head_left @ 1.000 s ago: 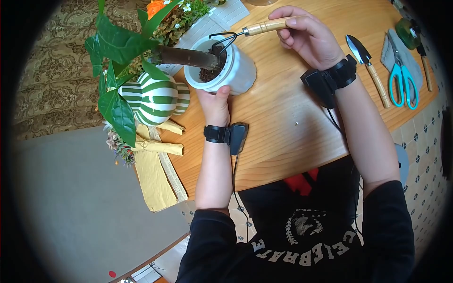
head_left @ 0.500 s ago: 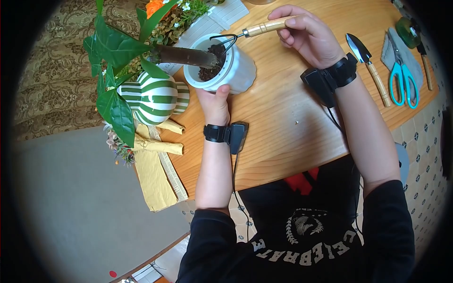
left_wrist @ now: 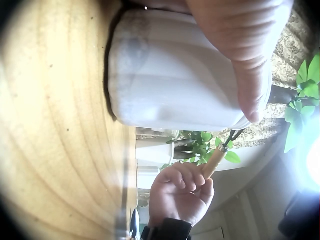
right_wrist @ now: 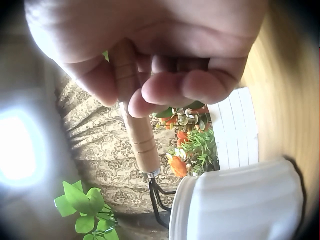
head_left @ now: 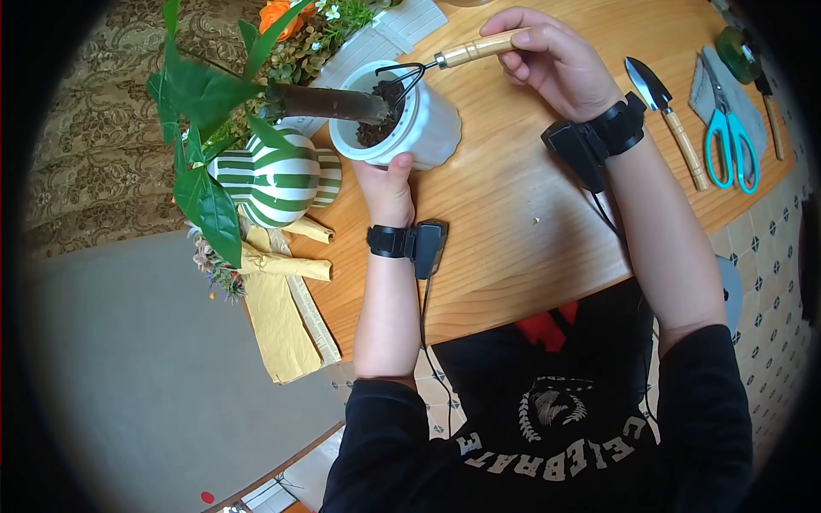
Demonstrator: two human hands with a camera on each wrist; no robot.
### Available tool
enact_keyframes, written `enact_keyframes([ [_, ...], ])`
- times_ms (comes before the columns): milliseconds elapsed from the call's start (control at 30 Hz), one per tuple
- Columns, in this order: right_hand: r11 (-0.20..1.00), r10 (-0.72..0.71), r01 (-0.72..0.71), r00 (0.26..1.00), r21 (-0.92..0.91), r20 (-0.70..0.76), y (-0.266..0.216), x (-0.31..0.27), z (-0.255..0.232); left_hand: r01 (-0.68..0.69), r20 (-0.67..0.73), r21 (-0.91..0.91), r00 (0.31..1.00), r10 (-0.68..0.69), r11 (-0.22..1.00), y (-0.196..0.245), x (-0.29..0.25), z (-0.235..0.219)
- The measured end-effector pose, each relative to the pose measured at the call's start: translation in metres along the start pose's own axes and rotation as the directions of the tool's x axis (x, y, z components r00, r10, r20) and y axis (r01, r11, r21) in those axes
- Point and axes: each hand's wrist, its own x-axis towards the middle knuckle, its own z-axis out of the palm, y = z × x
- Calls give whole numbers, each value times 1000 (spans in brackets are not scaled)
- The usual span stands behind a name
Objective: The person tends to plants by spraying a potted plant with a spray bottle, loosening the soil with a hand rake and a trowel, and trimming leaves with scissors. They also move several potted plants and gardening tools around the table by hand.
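Observation:
My left hand [head_left: 389, 190] grips the near side of a white flower pot [head_left: 434, 128], its thumb lying along the wall up to the rim. A thick brown stem [head_left: 329, 103] with large green leaves [head_left: 209, 85] rises from dark soil [head_left: 374, 134] in the pot. In my right hand [head_left: 566, 68] is the wooden handle of a small hand rake [head_left: 470, 53], held between thumb and fingers. The rake's black prongs [right_wrist: 159, 202] reach over the pot rim toward the soil; the rim partly hides their tips in the right wrist view.
A green-and-white striped vase-like piece [head_left: 278, 179] stands left of the pot, above yellow wrapping paper [head_left: 282, 316]. Orange flowers [head_left: 278, 15] and a white planter [head_left: 380, 38] are behind. To the right lie a trowel [head_left: 667, 124], turquoise scissors [head_left: 729, 154] and a grey cloth [head_left: 710, 90].
The plant's leaves and stem have shifted slightly left, and the pot and rake a little with them in the view. Both hands keep their holds.

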Motion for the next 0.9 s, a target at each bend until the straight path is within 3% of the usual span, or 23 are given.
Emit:
enact_keyframes([
  [267, 1000, 4, -4, 1000, -2, 11, -1, 0, -1, 9, 3, -1, 1000, -9, 1000, -2, 0, -2],
  [467, 994, -28, 28, 1000, 109, 0, -2, 0, 2, 5, -5, 10, 1000, -5, 1000, -1, 0, -1],
  [667, 998, 61, -61, 998, 3, -1, -6, -3, 1, 6, -9, 3, 1000, -6, 1000, -2, 0, -2],
  [900, 975, 219, -219, 954, 21, -204, 1, 0, 0, 21, 14, 4, 1000, -21, 1000, 0, 1, -1],
])
